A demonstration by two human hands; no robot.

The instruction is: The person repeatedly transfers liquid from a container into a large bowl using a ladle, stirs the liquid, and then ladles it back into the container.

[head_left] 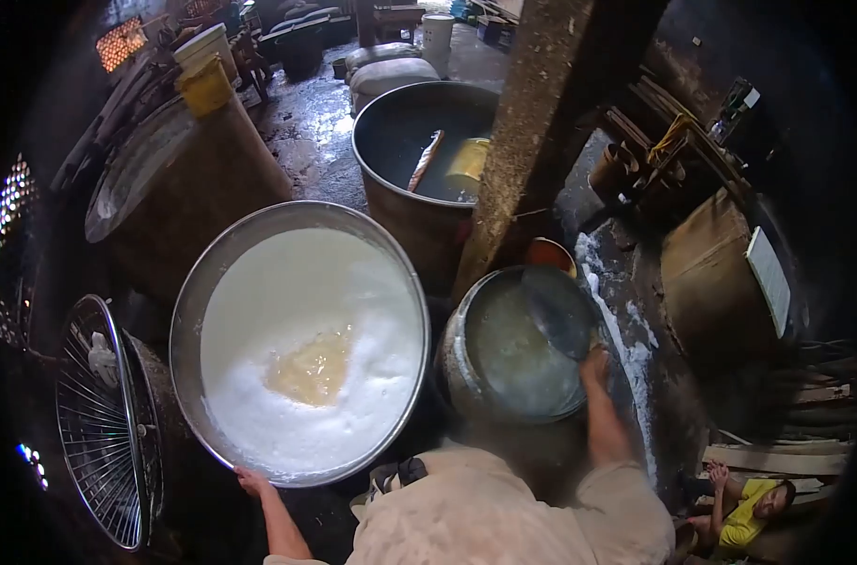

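Note:
My left hand (252, 480) is closed on the lower rim of a wide metal vat (185, 377). White foam lies over the pale liquid (297, 273) inside, with a yellowish patch (311, 370) bare of foam. To the right, my right hand (594, 365) grips the edge of a dark round bowl (553, 306), somewhat blurred. This bowl is tilted over a smaller drum (459, 363) of cloudy, greyish liquid (513, 353), overlapping its right side. My right fingers are partly hidden behind the bowl's edge.
A thick post (532, 122) rises between the drum and another large vat (377, 188), where a yellow container (468, 158) floats. A wire fan guard (94, 424) stands at left. White foam (626, 358) streaks the floor at right. A person in yellow (751, 508) sits lower right.

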